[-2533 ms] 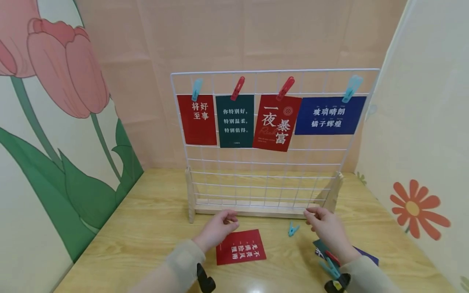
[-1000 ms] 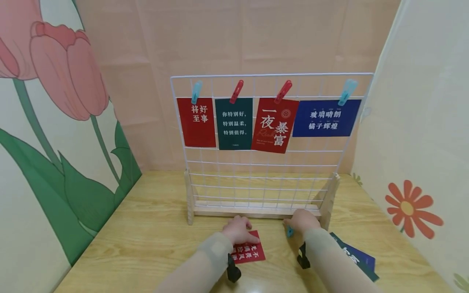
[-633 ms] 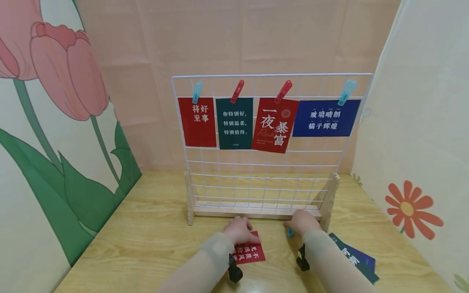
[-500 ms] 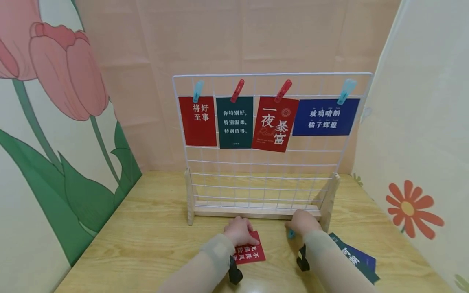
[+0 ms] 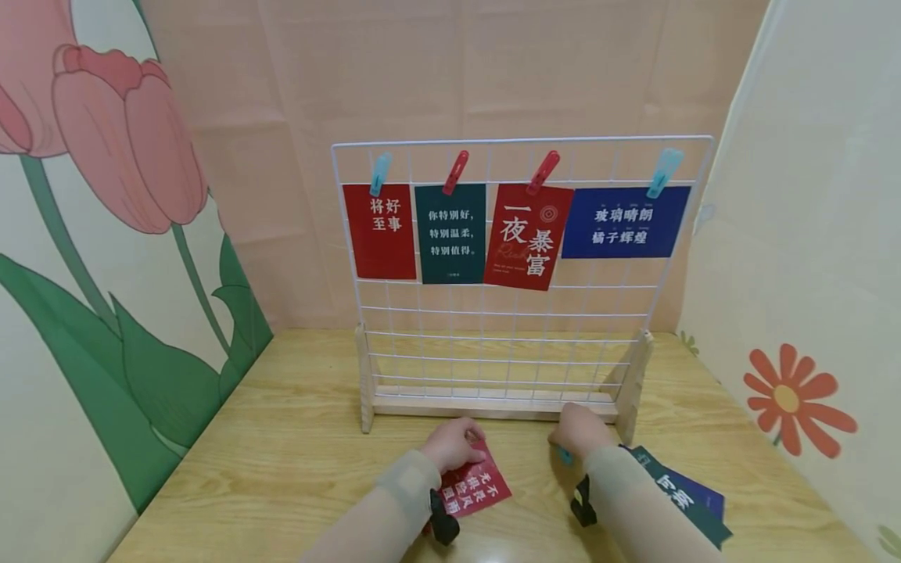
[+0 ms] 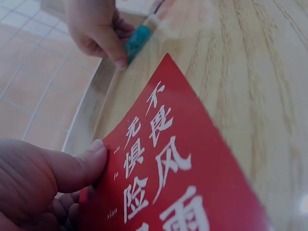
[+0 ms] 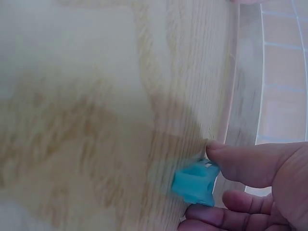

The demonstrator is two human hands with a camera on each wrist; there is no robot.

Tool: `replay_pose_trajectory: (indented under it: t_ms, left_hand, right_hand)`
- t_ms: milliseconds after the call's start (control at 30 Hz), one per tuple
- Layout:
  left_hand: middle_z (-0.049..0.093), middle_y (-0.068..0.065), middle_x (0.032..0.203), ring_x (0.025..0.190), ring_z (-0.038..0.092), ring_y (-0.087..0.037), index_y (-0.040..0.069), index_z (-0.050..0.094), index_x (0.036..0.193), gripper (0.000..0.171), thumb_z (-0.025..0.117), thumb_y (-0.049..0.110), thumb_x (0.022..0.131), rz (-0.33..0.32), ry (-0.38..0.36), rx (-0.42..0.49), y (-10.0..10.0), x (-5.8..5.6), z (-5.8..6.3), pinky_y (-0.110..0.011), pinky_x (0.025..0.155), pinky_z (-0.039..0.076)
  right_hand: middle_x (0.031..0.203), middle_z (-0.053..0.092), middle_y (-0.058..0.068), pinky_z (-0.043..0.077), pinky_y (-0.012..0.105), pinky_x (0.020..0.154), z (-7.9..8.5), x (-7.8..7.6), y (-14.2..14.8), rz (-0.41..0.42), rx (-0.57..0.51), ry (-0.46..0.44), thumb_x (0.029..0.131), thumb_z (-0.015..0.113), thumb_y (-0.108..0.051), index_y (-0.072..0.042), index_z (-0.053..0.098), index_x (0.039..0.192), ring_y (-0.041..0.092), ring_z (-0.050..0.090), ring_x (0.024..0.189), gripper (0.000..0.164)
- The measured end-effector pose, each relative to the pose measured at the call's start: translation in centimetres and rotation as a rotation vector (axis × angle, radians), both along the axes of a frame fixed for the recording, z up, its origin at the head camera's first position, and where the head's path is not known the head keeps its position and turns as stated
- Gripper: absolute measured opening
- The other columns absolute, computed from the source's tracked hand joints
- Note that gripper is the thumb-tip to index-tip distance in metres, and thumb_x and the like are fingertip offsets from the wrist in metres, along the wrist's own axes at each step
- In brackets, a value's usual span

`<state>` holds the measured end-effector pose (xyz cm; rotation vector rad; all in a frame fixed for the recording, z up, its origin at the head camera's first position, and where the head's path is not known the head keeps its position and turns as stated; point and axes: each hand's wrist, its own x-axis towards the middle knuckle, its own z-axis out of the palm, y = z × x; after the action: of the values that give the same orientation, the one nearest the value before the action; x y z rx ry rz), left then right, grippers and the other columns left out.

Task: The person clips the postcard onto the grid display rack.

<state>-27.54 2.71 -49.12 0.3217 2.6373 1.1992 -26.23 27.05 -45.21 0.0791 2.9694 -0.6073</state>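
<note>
My left hand [image 5: 454, 446] pinches a red card [image 5: 479, 485] with white lettering along its far left edge. In the left wrist view the thumb lies on the card's printed face, fingers curled behind, and the card is tilted over the table. To the right, by the rack's base, my right hand [image 5: 580, 430] holds a small teal clothespin [image 7: 195, 183] between thumb and fingers. Behind both hands stands a white wire grid rack with a wooden base [image 5: 493, 405]. Cards hang along its upper part under red and light blue clothespins: red, dark green, red and blue.
At the right, beside the right forearm, a dark green card [image 5: 676, 489] overlaps a blue card [image 5: 707, 494] on the wood-grain table [image 5: 281, 453]. A wall with a painted tulip [image 5: 127, 141] borders the left, and one with an orange flower [image 5: 788, 399] the right.
Both hands came down from above the table to the red card and the teal clothespin. Since half a second ago the left hand has gripped the card's edge and turned and tilted it slightly.
</note>
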Motion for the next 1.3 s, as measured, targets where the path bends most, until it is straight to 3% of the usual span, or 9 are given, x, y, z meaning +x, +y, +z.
replay_pose_trajectory:
  t_ms: [100, 267, 400, 633, 833, 1100, 1300]
  left_hand:
    - [0.058, 0.001, 0.086, 0.079, 0.052, -0.018, 0.019, 0.068, 0.098, 0.024, 0.08, 0.018, 0.077, -0.01, -0.004, 0.047, -0.6, 0.1, 0.1, -0.039, 0.072, 0.042]
    - [0.058, 0.0, 0.084, 0.077, 0.053, -0.018, 0.014, 0.066, 0.092, 0.019, 0.079, 0.015, 0.078, -0.012, 0.025, 0.098, -1.5, 0.0, 0.6, -0.036, 0.069, 0.043]
    - [0.059, 0.0, 0.085, 0.077, 0.054, -0.017, 0.012, 0.066, 0.093, 0.016, 0.076, 0.014, 0.081, 0.015, 0.01, 0.156, -2.3, -0.2, 0.9, -0.034, 0.068, 0.045]
    - [0.058, -0.004, 0.089, 0.078, 0.055, -0.019, 0.009, 0.064, 0.105, 0.017, 0.068, 0.011, 0.089, 0.045, -0.005, 0.298, -3.9, -0.4, 1.6, -0.033, 0.066, 0.045]
    - [0.059, -0.004, 0.092, 0.082, 0.057, -0.019, 0.009, 0.063, 0.105, 0.015, 0.065, 0.014, 0.092, 0.048, -0.016, 0.367, -5.4, -0.3, 2.6, -0.034, 0.07, 0.047]
    - [0.062, -0.006, 0.09, 0.08, 0.06, -0.02, 0.007, 0.062, 0.099, 0.009, 0.062, 0.014, 0.094, 0.045, 0.012, 0.432, -7.1, -0.2, 4.0, -0.044, 0.077, 0.051]
    - [0.064, -0.004, 0.087, 0.078, 0.06, -0.018, 0.005, 0.064, 0.097, 0.009, 0.064, 0.013, 0.092, 0.065, 0.058, 0.445, -7.9, 0.0, 5.1, -0.05, 0.081, 0.05]
  right_hand:
    - [0.064, 0.054, 0.007, 0.042, 0.031, 0.059, 0.2, 0.2, -0.3, 0.013, -0.014, 0.002, 0.084, 0.065, -0.012, -0.004, 0.051, 0.07, 0.02, 0.052, 0.054, 0.021]
    - [0.069, 0.053, 0.008, 0.043, 0.033, 0.06, 0.1, 0.2, -0.7, 0.035, -0.01, 0.031, 0.082, 0.064, -0.009, -0.004, 0.049, 0.074, 0.021, 0.052, 0.059, 0.018]
    - [0.075, 0.055, 0.008, 0.045, 0.036, 0.063, 0.0, 0.2, -0.9, 0.051, -0.013, 0.059, 0.082, 0.066, -0.01, 0.001, 0.053, 0.086, 0.022, 0.051, 0.065, 0.017]
    - [0.094, 0.064, 0.013, 0.05, 0.044, 0.071, 0.8, 0.3, -1.9, 0.046, -0.06, 0.108, 0.087, 0.07, -0.022, 0.003, 0.056, 0.106, 0.025, 0.059, 0.079, 0.035]
    - [0.112, 0.064, 0.018, 0.05, 0.05, 0.084, 1.9, 0.4, -3.0, 0.044, -0.224, 0.142, 0.094, 0.063, -0.027, 0.005, 0.056, 0.124, 0.032, 0.062, 0.099, 0.045]
    - [0.121, 0.062, 0.012, 0.047, 0.051, 0.091, 3.1, 0.5, -3.5, 0.059, -0.493, 0.101, 0.097, 0.058, -0.029, -0.003, 0.057, 0.128, 0.032, 0.057, 0.112, 0.041]
    - [0.125, 0.06, 0.01, 0.046, 0.052, 0.092, 4.1, 0.6, -3.9, 0.093, -0.559, 0.094, 0.097, 0.057, -0.034, -0.005, 0.054, 0.132, 0.031, 0.055, 0.116, 0.045]
